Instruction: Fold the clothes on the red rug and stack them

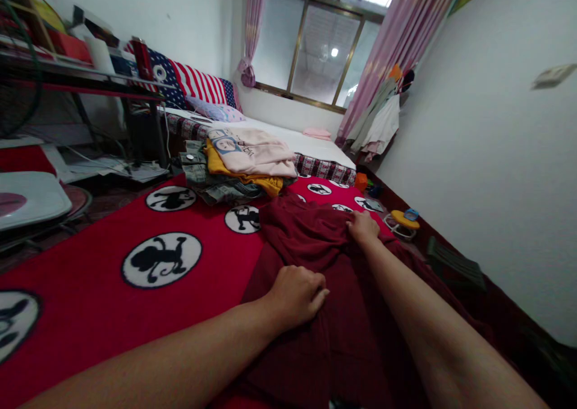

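Observation:
A maroon garment (333, 337) lies spread and wrinkled over a red blanket (90, 313) printed with black figures in white circles. My left hand (295, 292) is closed on the garment's near middle, with fingers curled and the thumb pressed against the cloth. Farther off and to the right, my right hand (363, 226) grips its far part, where the fabric is bunched. Beyond the garment to the left stands a pile of folded clothes, with a pale pink top (256, 151) uppermost, a mustard-yellow one (229, 172) under it and greyish-green camouflage cloth (196, 172) below.
A bed (270, 130) with a white sheet runs under the window. A cluttered desk (90, 78) and a white chair (31, 202) stand at the left. At the right, a yellow stool (404, 219) and a dark green stool (455, 265) sit by the wall.

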The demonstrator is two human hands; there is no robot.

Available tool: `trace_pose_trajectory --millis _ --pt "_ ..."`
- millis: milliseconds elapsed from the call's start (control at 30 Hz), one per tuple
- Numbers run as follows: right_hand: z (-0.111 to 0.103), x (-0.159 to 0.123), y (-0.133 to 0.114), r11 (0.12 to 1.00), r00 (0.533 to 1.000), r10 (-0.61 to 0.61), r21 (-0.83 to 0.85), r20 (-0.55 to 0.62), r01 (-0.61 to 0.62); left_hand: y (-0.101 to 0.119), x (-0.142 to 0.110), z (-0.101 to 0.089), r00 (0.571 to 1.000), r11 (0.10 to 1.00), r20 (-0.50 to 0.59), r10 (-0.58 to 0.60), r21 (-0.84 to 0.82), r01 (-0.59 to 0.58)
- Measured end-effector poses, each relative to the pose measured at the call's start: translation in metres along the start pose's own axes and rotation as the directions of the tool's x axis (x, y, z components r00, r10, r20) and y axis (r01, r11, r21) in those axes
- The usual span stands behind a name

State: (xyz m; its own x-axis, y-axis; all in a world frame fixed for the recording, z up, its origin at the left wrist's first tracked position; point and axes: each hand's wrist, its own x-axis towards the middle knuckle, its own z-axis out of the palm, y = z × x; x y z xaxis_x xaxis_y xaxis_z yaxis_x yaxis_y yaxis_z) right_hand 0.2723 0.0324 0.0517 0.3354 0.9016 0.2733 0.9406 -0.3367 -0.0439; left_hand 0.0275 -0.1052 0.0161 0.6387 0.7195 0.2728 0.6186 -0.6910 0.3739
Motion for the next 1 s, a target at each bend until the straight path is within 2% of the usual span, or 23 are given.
trace_pose_trajectory --millis 133,200,367,500,567,633,733,800,867,1000 --pt "0.009 0.010 -0.023 0.977 0.979 -0.196 0.078 -0.056 0.200 -0.001 -0.001 0.001 1.000 1.000 -0.023 0.007 -0.007 -0.007" --pt "0.012 0.013 -0.029 0.963 0.965 -0.255 0.069 -0.066 0.259 -0.002 -0.002 0.002 1.000 1.000 -0.025 0.011 -0.014 -0.012" --pt "0.004 0.026 -0.014 0.961 0.954 -0.276 -0.001 -0.118 0.278 -0.002 -0.001 0.004 0.999 1.000 -0.024 0.027 -0.015 -0.027" --pt "0.002 0.032 -0.009 0.917 0.928 -0.352 0.155 -0.117 0.368 -0.001 0.000 0.003 1.000 1.000 -0.010 0.020 0.003 -0.020" --pt "0.008 0.031 -0.017 0.861 0.899 -0.432 0.264 -0.071 0.435 0.000 0.000 0.002 1.000 1.000 0.000 0.019 -0.003 -0.019" --pt "0.015 0.028 -0.030 0.799 0.849 -0.527 0.317 -0.042 0.511 0.000 0.000 0.001 1.000 1.000 0.001 0.019 -0.010 -0.019" --pt "0.020 0.022 -0.046 0.779 0.812 -0.583 0.263 -0.034 0.570 -0.001 -0.001 0.000 1.000 1.000 -0.004 0.019 -0.010 -0.019" --pt "0.014 0.019 -0.048 0.812 0.826 -0.564 0.176 -0.009 0.556 -0.001 -0.001 0.000 1.000 1.000 -0.003 0.023 -0.005 -0.023" --pt "0.002 0.018 -0.041 0.856 0.859 -0.512 0.092 0.007 0.509 -0.001 -0.001 0.000 1.000 1.000 0.001 0.029 -0.001 -0.029" --pt "-0.030 0.025 -0.006 0.945 0.943 -0.327 -0.010 -0.065 0.327 -0.001 -0.001 0.002 0.999 0.999 0.002 0.040 -0.001 -0.040"
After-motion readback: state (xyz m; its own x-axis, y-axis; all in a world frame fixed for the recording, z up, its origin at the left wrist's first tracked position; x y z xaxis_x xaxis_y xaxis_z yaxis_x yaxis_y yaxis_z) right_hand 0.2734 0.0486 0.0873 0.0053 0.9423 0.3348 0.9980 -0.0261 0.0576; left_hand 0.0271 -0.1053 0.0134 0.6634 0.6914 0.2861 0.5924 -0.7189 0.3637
